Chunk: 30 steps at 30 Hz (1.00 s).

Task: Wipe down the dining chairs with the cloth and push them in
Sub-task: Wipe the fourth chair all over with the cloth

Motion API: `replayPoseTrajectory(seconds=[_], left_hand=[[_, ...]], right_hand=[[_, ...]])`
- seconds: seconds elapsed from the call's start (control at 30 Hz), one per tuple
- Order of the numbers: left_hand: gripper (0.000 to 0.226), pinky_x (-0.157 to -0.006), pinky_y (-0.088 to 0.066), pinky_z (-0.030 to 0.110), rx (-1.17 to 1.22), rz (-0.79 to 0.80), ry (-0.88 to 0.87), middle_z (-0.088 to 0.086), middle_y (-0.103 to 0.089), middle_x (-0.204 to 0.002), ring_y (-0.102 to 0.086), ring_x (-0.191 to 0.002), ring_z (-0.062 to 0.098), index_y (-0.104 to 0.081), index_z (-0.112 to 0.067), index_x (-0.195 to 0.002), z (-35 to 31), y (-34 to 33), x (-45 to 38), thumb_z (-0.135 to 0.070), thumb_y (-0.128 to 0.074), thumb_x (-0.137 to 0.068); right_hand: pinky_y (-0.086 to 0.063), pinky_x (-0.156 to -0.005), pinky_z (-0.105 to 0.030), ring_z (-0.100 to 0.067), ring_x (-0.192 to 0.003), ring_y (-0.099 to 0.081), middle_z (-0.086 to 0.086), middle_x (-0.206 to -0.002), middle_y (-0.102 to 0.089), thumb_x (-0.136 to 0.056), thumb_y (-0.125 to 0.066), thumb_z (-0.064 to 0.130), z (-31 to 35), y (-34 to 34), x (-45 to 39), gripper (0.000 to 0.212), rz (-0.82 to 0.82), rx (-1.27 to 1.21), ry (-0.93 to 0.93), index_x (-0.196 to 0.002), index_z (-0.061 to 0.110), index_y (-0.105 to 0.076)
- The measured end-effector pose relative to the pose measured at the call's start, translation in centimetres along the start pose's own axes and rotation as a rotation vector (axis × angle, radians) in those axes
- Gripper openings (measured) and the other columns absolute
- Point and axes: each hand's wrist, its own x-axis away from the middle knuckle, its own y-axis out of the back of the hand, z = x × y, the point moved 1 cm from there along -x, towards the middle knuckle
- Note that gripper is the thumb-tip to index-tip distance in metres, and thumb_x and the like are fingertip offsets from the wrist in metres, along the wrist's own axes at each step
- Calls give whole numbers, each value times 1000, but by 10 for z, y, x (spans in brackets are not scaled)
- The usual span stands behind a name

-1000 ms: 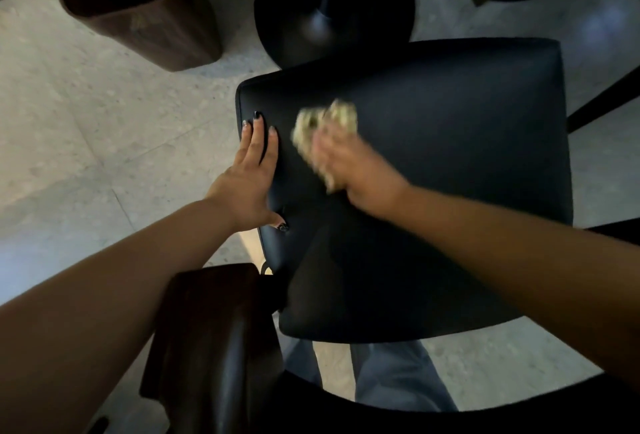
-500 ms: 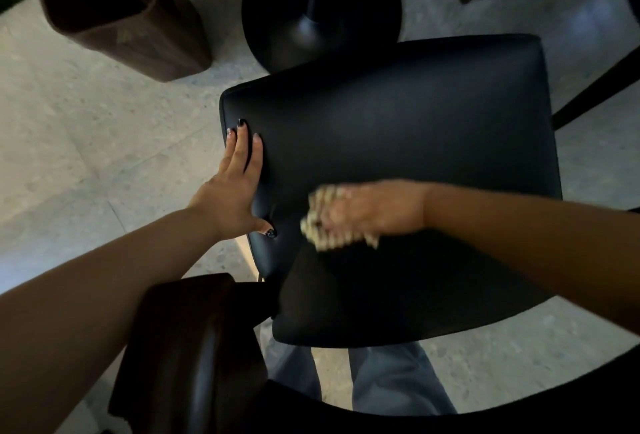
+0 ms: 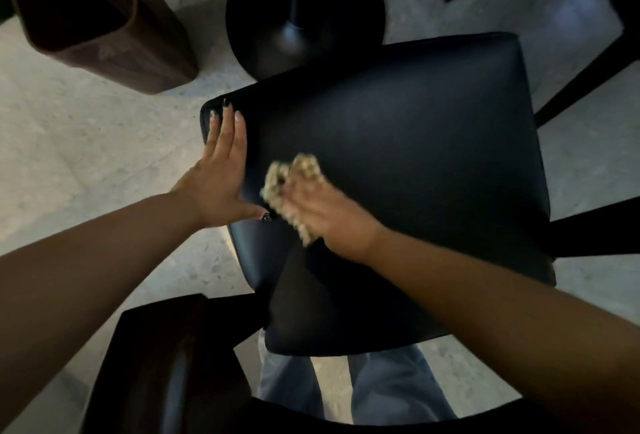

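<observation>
From the head view, this looks like mid-wipe on the black padded chair seat (image 3: 398, 163), so my take on doing it well: keep the cloth (image 3: 294, 187) pressed flat-ish, work in overlapping passes from the left edge over to the right edge, then hit the front edge and corners too, since most of the seat looks like it hasn't been covered in this pass. Bracing the chair is smart so it doesn't skid on the pale stone floor (image 3: 69, 156). The left hand (image 3: 218, 180) lies flat with straight fingers along the seat's left edge, near the far left corner, thumb spread out onto the cushion, holding nothing. The right hand (image 3: 325, 215) is bunched around the crumpled beige cloth, pressing it on the left-middle of the seat, just beside the left thumb; it's blurry, so exact finger position is hard to call. A round black pedestal base (image 3: 304, 7) sits just past the seat's far edge.
</observation>
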Motion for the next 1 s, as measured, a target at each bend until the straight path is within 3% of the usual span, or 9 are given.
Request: replayPoseTrajectory(seconds=[0.07,0.17,0.27,0.37,0.53,0.6,0.73,0.83,1.0], left_hand=[[154,-121,-2,48,-48,17,-39,13,31,-158,31,-143,30,25,-3,-148,-8,6,-10,-55,-87,-57],[157,-120,-6,52,-132,39,-109,12,29,-159,29,-145,30,26,-4,-148,-25,13,-25,-60,-87,-54],[155,-119,-8,52,-173,35,-173,8,25,-161,25,-146,32,27,-7,-149,-43,19,-40,-57,-87,-57],[145,-119,-9,51,-234,110,-161,4,24,-162,22,-147,35,24,-12,-151,-52,19,-50,-53,-84,-65],[141,-120,-7,50,-257,116,-99,0,22,-162,21,-148,34,19,-15,-153,-56,17,-52,-52,-84,-65],[141,-120,-6,50,-255,107,-83,0,21,-162,21,-148,33,18,-15,-154,-58,16,-53,-51,-85,-65],[140,-120,-5,50,-221,91,-73,-1,19,-163,22,-148,30,16,-17,-154,-55,13,-54,-49,-86,-64],[141,-120,-6,51,-187,63,-75,-3,18,-163,22,-148,27,14,-19,-155,-51,10,-54,-47,-88,-62],[143,-120,-9,53,-168,48,-77,-5,18,-163,22,-148,27,12,-20,-155,-49,7,-54,-46,-90,-59]], right_hand=[[-33,-110,-51,-42,-124,-50,-24,-130,-57,-98,-23,3,-3,3,11,44,118,-42,123,-124,-6,-58],[-18,-115,-38,-38,-123,-51,-26,-127,-58,-105,-20,13,-48,24,1,43,65,-25,49,-127,-2,-54],[-6,-118,-29,-34,-134,-39,-23,-140,-47,-92,-25,10,-118,53,19,51,-106,61,-444,-138,2,-45],[6,-115,-15,-32,-144,-22,-16,-153,-30,-79,-40,-13,-166,79,82,68,-243,15,-928,-145,4,-37],[-2,-118,-26,-37,-145,-15,-22,-154,-25,-74,-44,-13,-156,67,59,71,-440,-11,-1243,-143,-5,-34],[-10,-119,-44,-46,-141,-21,-30,-148,-30,-69,-47,-7,-133,53,18,71,-441,33,-1234,-139,-10,-38],[-11,-116,-49,-42,-141,-24,-25,-150,-32,-77,-49,-13,-77,35,-30,66,-210,-51,-673,-141,-5,-38],[-29,-104,-60,-49,-125,-46,-27,-133,-53,-78,-43,-6,-106,51,-6,50,-145,7,-339,-127,-9,-54],[-9,-118,-38,-41,-139,-27,-24,-149,-33,-77,-41,-15,-202,89,97,66,-276,17,-956,-141,3,-39]])
